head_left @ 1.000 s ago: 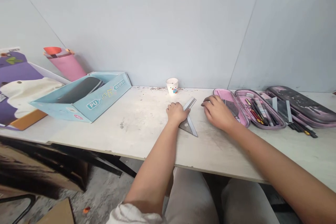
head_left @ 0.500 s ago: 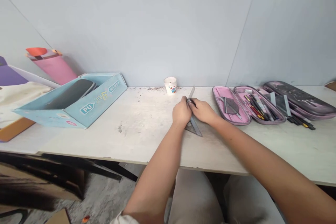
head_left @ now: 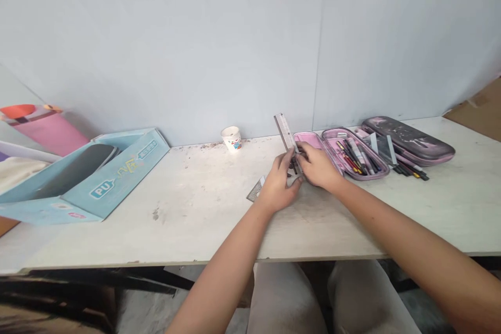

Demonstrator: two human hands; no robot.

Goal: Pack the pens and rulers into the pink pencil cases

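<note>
A flat, pale straight ruler (head_left: 285, 129) slants up and away from between my hands. My right hand (head_left: 316, 166) is closed on its lower right edge. My left hand (head_left: 278, 183) pinches its lower left side, with the thumb pointing right, toward the other hand. Something dark and small shows between the fingers, too hidden to name. A grey see-through set square (head_left: 256, 189) lies on the table, partly covered by my left hand. Just beyond my right hand lies an open pink pencil case (head_left: 385, 173) with pens and pencils. Its left half is mostly behind that hand.
A white paper cup (head_left: 231, 140) stands by the wall. At left is a light-blue box (head_left: 129, 175) holding a dark case, with a pink roll behind it. Toward the right lie a closed dark pencil case (head_left: 410, 138), clear-and-white set squares (head_left: 385, 150) and loose pencils (head_left: 413, 170).
The ruler has been raised and turned, so its face now shows. The set square now lies left of my hands. My left hand has opened out somewhat, and the view has swung right.
</note>
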